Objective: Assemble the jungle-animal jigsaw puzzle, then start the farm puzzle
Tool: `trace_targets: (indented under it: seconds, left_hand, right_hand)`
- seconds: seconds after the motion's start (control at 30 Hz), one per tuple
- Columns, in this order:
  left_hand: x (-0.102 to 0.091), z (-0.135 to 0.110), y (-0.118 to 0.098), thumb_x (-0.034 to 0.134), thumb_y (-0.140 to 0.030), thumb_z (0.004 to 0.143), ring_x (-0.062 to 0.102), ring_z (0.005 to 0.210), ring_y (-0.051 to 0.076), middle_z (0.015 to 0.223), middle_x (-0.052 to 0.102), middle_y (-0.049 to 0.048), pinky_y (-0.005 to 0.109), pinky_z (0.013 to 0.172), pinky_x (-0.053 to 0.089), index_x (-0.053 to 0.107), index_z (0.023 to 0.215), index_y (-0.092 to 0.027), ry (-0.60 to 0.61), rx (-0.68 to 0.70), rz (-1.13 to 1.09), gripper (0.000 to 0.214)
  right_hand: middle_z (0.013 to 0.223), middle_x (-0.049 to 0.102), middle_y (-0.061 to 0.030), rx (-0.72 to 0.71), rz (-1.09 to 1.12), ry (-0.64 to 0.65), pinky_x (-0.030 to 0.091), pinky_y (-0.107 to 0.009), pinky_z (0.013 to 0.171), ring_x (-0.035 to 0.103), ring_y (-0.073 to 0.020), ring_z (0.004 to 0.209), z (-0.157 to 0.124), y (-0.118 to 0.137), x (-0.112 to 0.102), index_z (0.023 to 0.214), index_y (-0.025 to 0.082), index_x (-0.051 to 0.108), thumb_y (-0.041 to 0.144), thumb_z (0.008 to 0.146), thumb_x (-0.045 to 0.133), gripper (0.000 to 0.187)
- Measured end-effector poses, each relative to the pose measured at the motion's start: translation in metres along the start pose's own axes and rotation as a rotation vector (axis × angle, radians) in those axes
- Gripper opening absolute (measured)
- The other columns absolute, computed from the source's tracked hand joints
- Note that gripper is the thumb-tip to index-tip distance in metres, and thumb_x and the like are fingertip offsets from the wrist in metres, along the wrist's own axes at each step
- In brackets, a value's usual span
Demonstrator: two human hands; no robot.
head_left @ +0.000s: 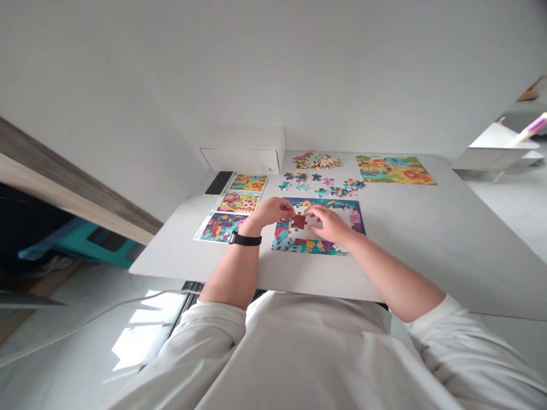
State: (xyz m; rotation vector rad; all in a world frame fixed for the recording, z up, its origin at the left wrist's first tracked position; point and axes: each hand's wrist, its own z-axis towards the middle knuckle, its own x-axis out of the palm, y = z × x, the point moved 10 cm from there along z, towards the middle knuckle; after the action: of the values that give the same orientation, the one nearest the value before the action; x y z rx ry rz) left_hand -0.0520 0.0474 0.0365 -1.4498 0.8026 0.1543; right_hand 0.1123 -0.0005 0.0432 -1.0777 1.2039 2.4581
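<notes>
Reddish-brown, the puzzle piece (299, 221) sits between the two hands, just above the bare white middle of the half-built jigsaw (318, 239). The left hand (273, 212) has its fingers (291, 214) pinched on the piece's left edge. The right hand (331, 223) brings curled fingertips against the right edge; whether they grip or only steady it is too small to tell. Holding it by the edges keeps the printed face up and uncovered, which probably makes it easier to turn and match.

That jigsaw lies flat on the white desk (427, 239), straight in front of the person. Its coloured border is joined and its centre is open, so both forearms can rest on either side of it. Loose pieces (322, 185) are spread singly just behind it, face up and apart, likely so each can be read at a glance. An unsorted pile (316, 161) lies farther back.

To the left, a reference sheet (233, 208) with three pictures lies near the left wrist, which wears a black band (245, 240). A dark phone (219, 182) and a white box (243, 149) are pushed back toward the wall. A finished jigsaw picture (395, 169) lies well apart at the right rear.
</notes>
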Motion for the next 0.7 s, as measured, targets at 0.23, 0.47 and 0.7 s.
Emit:
trace_targets:
  seconds: [0.23, 0.47, 0.7]
  left_hand:
    - [0.006, 0.000, 0.004, 0.069, -0.032, 0.073, 0.068, 0.072, 0.016, 0.077, 0.078, 0.0030, 0.024, 0.066, 0.049, 0.080, 0.082, -0.018, 0.065, 0.003, 0.138, 0.020]
    - [0.010, -0.004, 0.001, 0.071, -0.035, 0.072, 0.064, 0.066, 0.016, 0.070, 0.075, 0.0013, 0.025, 0.061, 0.044, 0.081, 0.078, -0.020, 0.133, -0.042, 0.192, 0.019]
    - [0.014, -0.002, 0.006, 0.071, -0.031, 0.069, 0.060, 0.064, 0.016, 0.066, 0.072, 0.0011, 0.026, 0.061, 0.040, 0.081, 0.072, -0.021, 0.157, -0.036, 0.227, 0.014]
  right_hand:
    - [0.123, 0.073, -0.0091, -0.121, -0.077, 0.078, 0.056, -0.047, 0.105, 0.069, -0.0277, 0.117, -0.002, 0.016, 0.019, 0.115, 0.024, 0.070, 0.015, 0.085, 0.076, 0.032]
    - [0.119, 0.074, -0.0101, -0.102, -0.149, 0.118, 0.056, -0.044, 0.101, 0.069, -0.0284, 0.112, -0.004, 0.014, 0.028, 0.115, 0.023, 0.074, 0.015, 0.087, 0.076, 0.030]
    - [0.118, 0.075, -0.0104, -0.127, -0.148, 0.153, 0.056, -0.043, 0.100, 0.070, -0.0281, 0.112, -0.005, 0.021, 0.032, 0.118, 0.024, 0.076, 0.019, 0.090, 0.077, 0.029]
